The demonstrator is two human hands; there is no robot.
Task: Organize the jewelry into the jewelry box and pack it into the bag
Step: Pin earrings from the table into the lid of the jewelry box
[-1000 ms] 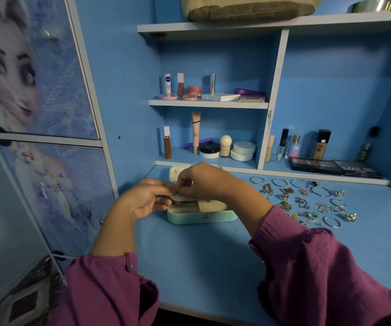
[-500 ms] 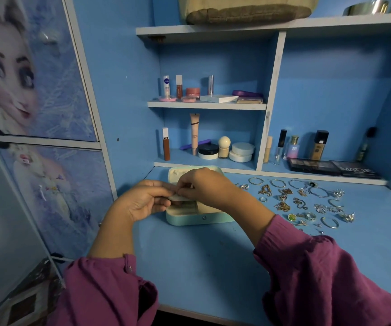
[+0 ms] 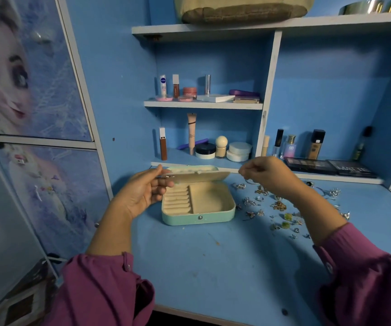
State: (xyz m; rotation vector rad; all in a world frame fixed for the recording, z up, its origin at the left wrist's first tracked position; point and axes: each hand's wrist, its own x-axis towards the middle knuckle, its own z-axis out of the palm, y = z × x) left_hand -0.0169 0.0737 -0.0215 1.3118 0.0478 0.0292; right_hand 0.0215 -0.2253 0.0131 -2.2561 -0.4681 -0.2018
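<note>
A mint-green jewelry box (image 3: 198, 218) sits open on the blue desk (image 3: 213, 267); its cream inside shows ring rolls on the left and a bare compartment on the right. Its lid (image 3: 199, 177) is half raised, and my left hand (image 3: 142, 194) grips the lid's left edge. My right hand (image 3: 268, 174) hovers right of the box above the jewelry, fingers curled together with nothing visible in them. Several rings, earrings and bangles (image 3: 279, 205) lie scattered on the desk to the right of the box. A tan fabric bag (image 3: 243, 10) rests on the top shelf.
Cosmetics fill the shelves behind the box: tubes and pots (image 3: 213, 149), bottles (image 3: 316, 144) and black palettes (image 3: 330, 167). A cupboard door with a cartoon picture (image 3: 25, 90) stands at the left. Purple sleeves cover both forearms.
Both hands were together on top of the box. The lid now stands raised, my left hand stays at its edge, and my right hand has moved right over the jewelry.
</note>
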